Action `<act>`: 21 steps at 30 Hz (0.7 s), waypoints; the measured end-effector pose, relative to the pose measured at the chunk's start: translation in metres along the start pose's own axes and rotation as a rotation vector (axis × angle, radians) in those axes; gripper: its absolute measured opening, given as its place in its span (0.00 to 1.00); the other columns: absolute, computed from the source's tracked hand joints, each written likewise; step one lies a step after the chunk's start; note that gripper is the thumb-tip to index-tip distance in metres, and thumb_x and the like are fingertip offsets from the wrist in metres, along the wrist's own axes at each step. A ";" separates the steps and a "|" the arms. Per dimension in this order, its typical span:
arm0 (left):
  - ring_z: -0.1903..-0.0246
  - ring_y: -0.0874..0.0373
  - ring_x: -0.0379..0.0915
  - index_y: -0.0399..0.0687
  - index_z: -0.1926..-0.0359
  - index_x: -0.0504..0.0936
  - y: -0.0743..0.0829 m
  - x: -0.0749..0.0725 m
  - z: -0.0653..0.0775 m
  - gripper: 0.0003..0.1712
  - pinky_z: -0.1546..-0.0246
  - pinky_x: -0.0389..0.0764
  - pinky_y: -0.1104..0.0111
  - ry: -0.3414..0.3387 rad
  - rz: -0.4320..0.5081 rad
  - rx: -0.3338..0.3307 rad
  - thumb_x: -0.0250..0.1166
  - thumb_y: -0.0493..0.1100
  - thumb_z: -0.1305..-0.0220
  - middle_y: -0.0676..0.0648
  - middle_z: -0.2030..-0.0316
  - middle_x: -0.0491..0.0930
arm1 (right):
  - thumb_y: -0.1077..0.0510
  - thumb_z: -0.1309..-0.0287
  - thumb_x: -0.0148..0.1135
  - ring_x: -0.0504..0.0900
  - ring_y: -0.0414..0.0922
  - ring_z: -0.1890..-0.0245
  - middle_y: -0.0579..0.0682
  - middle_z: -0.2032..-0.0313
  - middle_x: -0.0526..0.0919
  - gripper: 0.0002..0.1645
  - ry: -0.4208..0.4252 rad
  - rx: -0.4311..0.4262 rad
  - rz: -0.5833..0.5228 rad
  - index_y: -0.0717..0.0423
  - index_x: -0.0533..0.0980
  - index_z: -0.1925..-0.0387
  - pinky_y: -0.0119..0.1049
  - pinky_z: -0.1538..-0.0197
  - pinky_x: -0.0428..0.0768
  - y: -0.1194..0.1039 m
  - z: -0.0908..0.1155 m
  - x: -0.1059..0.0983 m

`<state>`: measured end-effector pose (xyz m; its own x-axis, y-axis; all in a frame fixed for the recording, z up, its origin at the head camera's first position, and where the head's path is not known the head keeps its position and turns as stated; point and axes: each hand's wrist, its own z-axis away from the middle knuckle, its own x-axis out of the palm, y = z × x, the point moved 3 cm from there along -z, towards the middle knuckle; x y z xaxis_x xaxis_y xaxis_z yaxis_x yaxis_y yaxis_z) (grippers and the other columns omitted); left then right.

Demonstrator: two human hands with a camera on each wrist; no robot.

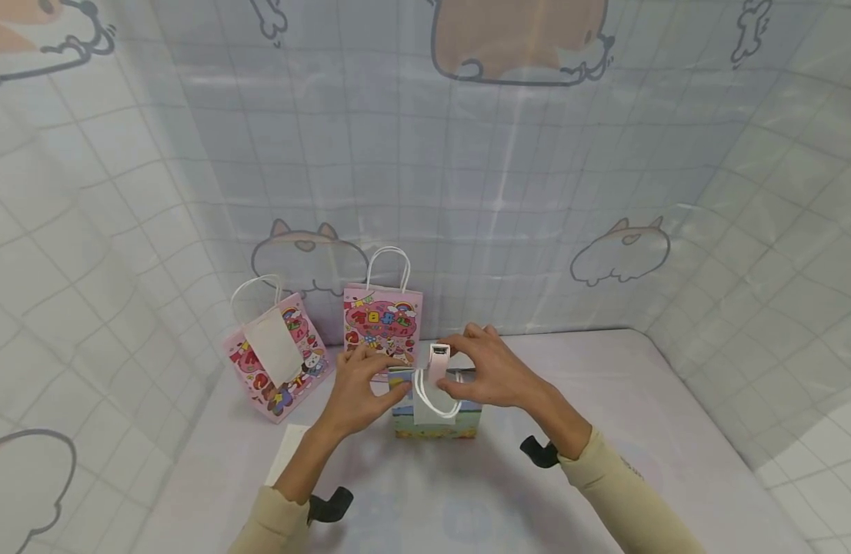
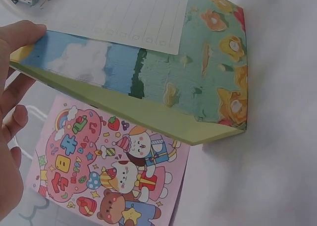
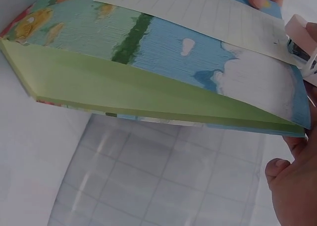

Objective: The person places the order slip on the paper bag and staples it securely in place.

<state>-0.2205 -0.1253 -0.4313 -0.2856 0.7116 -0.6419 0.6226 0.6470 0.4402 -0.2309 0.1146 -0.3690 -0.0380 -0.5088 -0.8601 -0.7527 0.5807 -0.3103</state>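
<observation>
A gift bag [image 1: 435, 432] painted with sky, clouds and flowers stands on the table with its white cord handles folded down over the front. A lined paper slip [image 2: 143, 18] lies against its front face. My left hand [image 1: 362, 392] pinches the bag's top left edge, thumb in front and fingers behind. With my right hand [image 1: 493, 369] I grip a small pink stapler [image 1: 438, 365] between thumb and fingers. The stapler stands at the middle of the bag's top edge, over the slip; its metal end shows in the right wrist view.
Behind the painted bag a pink cartoon gift bag [image 1: 382, 312] stands upright. Another pink bag [image 1: 304, 381] leans at the left, a white slip [image 1: 273, 346] on its front. More white paper [image 1: 287, 446] lies by my left forearm. Patterned sheeting [image 1: 522, 192] walls in the table.
</observation>
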 end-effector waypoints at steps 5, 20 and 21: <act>0.54 0.59 0.68 0.56 0.53 0.88 0.000 -0.001 0.002 0.20 0.45 0.55 0.49 -0.008 -0.004 -0.015 0.77 0.53 0.47 0.58 0.62 0.84 | 0.38 0.46 0.70 0.68 0.36 0.59 0.41 0.56 0.82 0.34 0.034 0.023 -0.031 0.47 0.78 0.40 0.41 0.56 0.64 0.004 0.001 -0.006; 0.57 0.58 0.68 0.49 0.55 0.87 -0.008 -0.001 0.008 0.23 0.48 0.57 0.52 -0.018 -0.054 -0.036 0.76 0.57 0.47 0.53 0.61 0.85 | 0.41 0.43 0.70 0.69 0.39 0.49 0.38 0.47 0.82 0.29 0.149 0.053 -0.081 0.45 0.78 0.41 0.50 0.44 0.64 0.033 0.017 -0.028; 0.57 0.58 0.68 0.48 0.55 0.87 -0.009 -0.001 0.008 0.23 0.47 0.57 0.51 -0.017 -0.056 -0.034 0.76 0.57 0.47 0.53 0.61 0.85 | 0.41 0.43 0.70 0.69 0.39 0.49 0.38 0.47 0.82 0.29 0.152 0.059 -0.083 0.45 0.78 0.41 0.51 0.43 0.64 0.035 0.019 -0.028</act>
<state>-0.2194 -0.1342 -0.4394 -0.3070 0.6692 -0.6767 0.5810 0.6949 0.4237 -0.2439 0.1615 -0.3631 -0.0792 -0.6442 -0.7608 -0.7177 0.5665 -0.4049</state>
